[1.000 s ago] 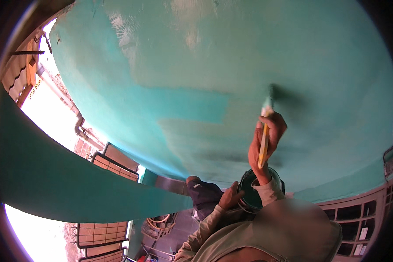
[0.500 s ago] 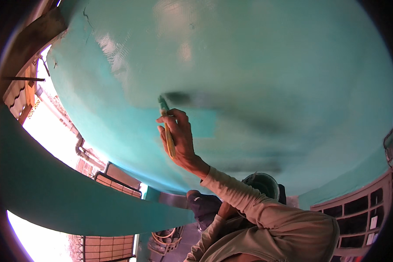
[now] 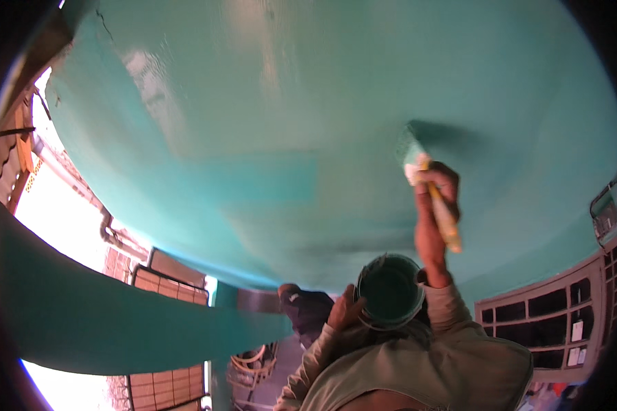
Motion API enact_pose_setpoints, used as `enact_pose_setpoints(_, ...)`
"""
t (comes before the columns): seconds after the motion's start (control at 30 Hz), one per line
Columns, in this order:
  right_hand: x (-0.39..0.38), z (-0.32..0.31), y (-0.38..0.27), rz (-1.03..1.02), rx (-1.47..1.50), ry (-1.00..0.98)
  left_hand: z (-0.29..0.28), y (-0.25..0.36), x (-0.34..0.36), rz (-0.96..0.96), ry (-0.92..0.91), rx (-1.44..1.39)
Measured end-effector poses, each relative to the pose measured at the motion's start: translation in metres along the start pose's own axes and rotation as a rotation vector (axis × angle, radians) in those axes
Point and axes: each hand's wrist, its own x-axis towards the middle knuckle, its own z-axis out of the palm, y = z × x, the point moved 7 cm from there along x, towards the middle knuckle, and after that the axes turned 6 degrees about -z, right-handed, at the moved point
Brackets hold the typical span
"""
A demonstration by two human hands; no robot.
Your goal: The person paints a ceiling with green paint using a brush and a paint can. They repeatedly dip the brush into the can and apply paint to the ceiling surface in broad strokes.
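Note:
My right hand is closed round the yellow handle of a paintbrush. The brush points upward, and its green-coated bristles meet the green wall or lie very close to it, casting a dark shadow to their right. Lower down, my left hand grips the left side of a paint bucket held near my body. Dark green paint shows inside the bucket. Glossy streaks mark the wall's upper left, and a brighter turquoise patch stands out left of the brush.
Low on the right is a paned window with a pale frame. A green curved surface sweeps across the lower left. Beyond it are a pipe and a metal-framed gate. A rack-like object stands on the floor below.
My right hand has carried the brush from left to right across the wall. The bucket and my left hand, mostly hidden behind my right arm before, now show plainly.

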Motion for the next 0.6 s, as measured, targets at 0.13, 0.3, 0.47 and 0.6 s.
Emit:
enact_pose_setpoints(0.13,-0.01,-0.042,0.003,0.405,0.182,-0.309,0.011,-0.037,0.004,0.054,-0.001,0.145)
enact_pose_setpoints(0.3,-0.079,-0.033,0.038,0.508,-0.118,-1.003,0.001,-0.02,0.004,-0.056,0.01,-0.081)
enact_pose_setpoints(0.47,-0.167,-0.024,0.102,0.595,-0.143,-1.279,-0.006,-0.002,0.005,-0.072,0.014,-0.047)
enact_pose_setpoints(0.6,-0.21,-0.024,0.134,0.55,-0.293,-1.519,-0.006,-0.001,0.005,-0.088,0.039,-0.067)
